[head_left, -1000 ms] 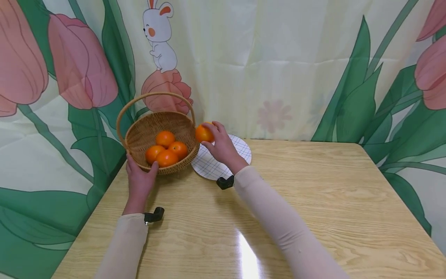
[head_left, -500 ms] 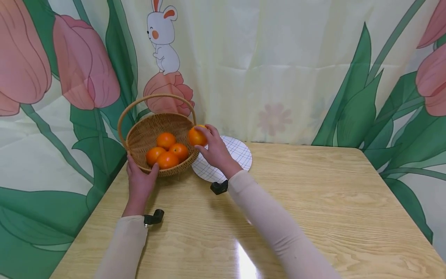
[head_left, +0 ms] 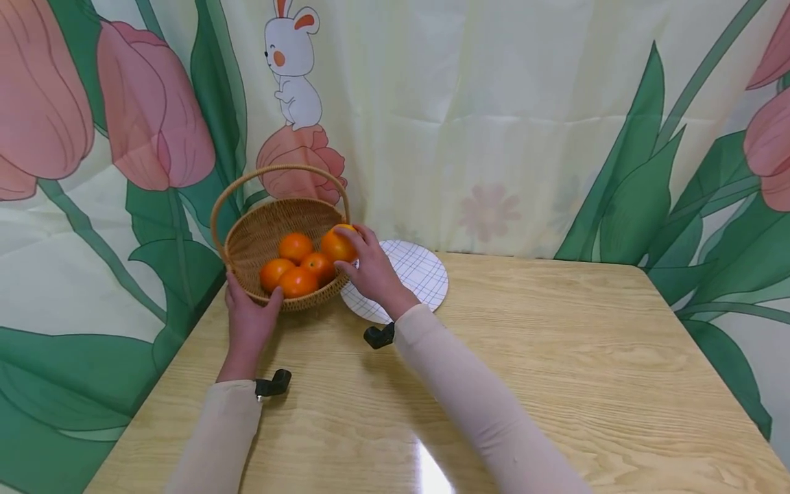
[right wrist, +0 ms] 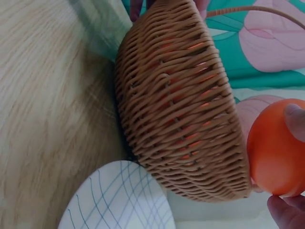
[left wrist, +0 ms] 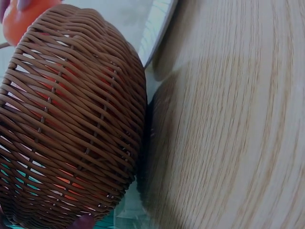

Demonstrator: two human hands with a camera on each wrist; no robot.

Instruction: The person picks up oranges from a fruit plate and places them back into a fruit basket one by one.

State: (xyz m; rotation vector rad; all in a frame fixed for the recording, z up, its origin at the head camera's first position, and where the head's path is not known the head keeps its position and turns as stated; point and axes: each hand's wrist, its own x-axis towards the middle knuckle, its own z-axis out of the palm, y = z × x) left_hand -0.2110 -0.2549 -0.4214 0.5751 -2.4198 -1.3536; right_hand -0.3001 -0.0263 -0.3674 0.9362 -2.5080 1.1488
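A brown wicker basket (head_left: pixel 256 237) with a tall hoop handle stands at the table's far left, tipped toward me. Several oranges (head_left: pixel 299 281) lie together inside it. My left hand (head_left: pixel 252 322) grips the basket's near left rim, thumb over the edge. In my right hand (head_left: pixel 372 269), another orange (head_left: pixel 339 243) is pinched between thumb and fingers, over the basket's right rim. The right wrist view has this held orange (right wrist: pixel 274 148) just beyond the rim, beside the woven wall (right wrist: pixel 181 109). From the left wrist, the basket's weave (left wrist: pixel 71 119) hides most of the fruit.
A round white plate (head_left: pixel 420 274) with a blue grid pattern lies right of the basket, partly beneath my right hand. The wooden table (head_left: pixel 555 357) runs on to the right. A curtain (head_left: pixel 506 123) printed with tulips and a rabbit hangs close behind.
My right hand has carried its orange leftward and slightly down, from beside the basket to over its right rim. The left hand keeps its grip on the rim.
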